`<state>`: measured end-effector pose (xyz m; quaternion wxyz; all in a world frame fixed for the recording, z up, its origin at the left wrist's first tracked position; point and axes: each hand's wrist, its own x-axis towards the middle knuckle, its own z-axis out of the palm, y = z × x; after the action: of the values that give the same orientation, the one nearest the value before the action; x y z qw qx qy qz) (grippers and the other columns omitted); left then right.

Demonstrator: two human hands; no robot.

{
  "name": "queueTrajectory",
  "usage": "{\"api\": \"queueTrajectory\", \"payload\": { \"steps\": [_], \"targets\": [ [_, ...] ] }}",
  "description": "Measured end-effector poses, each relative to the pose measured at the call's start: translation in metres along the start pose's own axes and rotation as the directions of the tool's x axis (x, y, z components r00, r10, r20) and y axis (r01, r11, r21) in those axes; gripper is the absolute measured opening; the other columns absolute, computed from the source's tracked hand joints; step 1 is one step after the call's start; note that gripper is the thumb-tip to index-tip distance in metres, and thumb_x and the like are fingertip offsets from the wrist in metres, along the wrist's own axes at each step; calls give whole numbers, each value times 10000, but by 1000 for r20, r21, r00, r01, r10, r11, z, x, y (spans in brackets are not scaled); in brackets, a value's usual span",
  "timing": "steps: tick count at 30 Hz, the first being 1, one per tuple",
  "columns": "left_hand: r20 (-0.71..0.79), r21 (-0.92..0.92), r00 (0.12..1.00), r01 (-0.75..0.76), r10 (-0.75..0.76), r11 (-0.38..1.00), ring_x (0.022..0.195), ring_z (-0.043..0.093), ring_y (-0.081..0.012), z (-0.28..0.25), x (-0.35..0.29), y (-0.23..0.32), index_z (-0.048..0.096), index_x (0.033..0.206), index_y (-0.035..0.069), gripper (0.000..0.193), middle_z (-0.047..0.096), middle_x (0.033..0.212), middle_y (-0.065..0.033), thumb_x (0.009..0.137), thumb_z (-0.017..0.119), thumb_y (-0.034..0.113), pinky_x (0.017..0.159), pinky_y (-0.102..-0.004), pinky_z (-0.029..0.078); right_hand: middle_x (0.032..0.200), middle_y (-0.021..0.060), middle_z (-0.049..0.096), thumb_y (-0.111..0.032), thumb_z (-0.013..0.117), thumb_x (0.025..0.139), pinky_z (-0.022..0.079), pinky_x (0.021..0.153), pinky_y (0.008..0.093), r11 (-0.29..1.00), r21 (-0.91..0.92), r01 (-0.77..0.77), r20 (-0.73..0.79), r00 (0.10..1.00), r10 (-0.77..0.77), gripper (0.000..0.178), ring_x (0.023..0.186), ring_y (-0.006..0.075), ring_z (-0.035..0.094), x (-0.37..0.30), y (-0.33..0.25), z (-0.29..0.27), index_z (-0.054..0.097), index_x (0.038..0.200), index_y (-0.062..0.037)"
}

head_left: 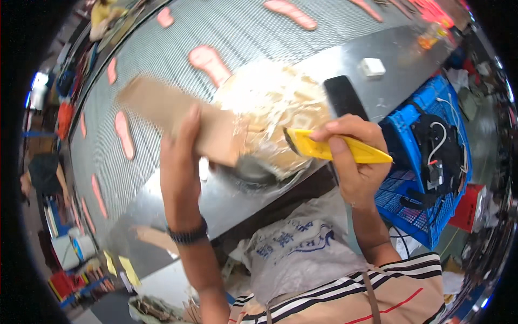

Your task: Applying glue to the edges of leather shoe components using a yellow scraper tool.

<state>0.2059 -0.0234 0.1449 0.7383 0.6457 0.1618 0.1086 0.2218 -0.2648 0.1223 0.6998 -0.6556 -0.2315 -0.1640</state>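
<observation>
My left hand point(186, 135) grips a flat tan piece point(154, 102) that looks like cardboard, with the thumb lying across its top. The piece slants from the upper left down toward a pot or dish point(270, 97) crusted with yellowish-white, glue-like stuff and wrapped in clear film. Between thumb and fingers of my right hand point(353, 154) is a yellow tool point(340, 147), like a flat glue brush, with a dark edge at its left end. That dark edge hovers over or touches the crusted stuff; I cannot tell which.
Pink insole shapes point(210, 62) lie scattered on a grey mesh conveyor belt point(162, 59). On the metal table point(345, 59) are a black phone-like slab point(345, 97) and a small white box point(372, 67). A blue plastic crate point(431, 216) with cables stands at right.
</observation>
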Motion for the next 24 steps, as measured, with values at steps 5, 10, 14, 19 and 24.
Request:
{"api": "queueTrajectory", "payload": {
  "steps": [5,10,14,19,24],
  "targets": [
    [562,63,821,80,-101,995,980,640,-162,106,180,-42,533,1216,-61,356,622,1083,-82,987,583,206,806,-282,556,908,132,682,67,558,907,506,766,290,992,-119,-47,-244,970,17,158,829,177,643,-7,-6,-70,595,1055,22],
    [648,-67,748,242,-142,968,1063,627,-237,228,300,-88,476,1261,-74,368,595,1180,-150,1018,514,200,883,-360,567,942,123,680,54,558,913,513,734,282,959,-184,-216,-387,913,131,127,811,177,638,-12,1,-106,612,1018,8],
    [460,-177,881,216,-113,960,1026,646,-255,214,326,-91,507,1295,-15,445,617,1227,-155,1032,438,337,885,-340,549,992,149,664,33,561,923,539,672,263,948,-115,-297,-430,875,222,100,852,176,651,-1,0,-110,618,1002,8],
    [410,420,909,-259,73,870,884,646,-146,52,249,-4,646,1183,33,369,694,1081,-90,1004,493,318,789,-279,521,1027,188,645,-6,568,936,555,660,285,981,-89,-172,-200,968,152,118,820,207,661,5,18,-89,618,1042,10],
    [-109,757,891,-213,441,618,804,625,-101,-159,24,63,670,1121,40,255,700,996,-46,991,526,206,710,-244,483,1104,238,588,-249,567,1005,602,658,330,993,-115,2,10,1000,-1,269,899,276,650,-6,23,-57,561,1127,-9]
  ]
}}
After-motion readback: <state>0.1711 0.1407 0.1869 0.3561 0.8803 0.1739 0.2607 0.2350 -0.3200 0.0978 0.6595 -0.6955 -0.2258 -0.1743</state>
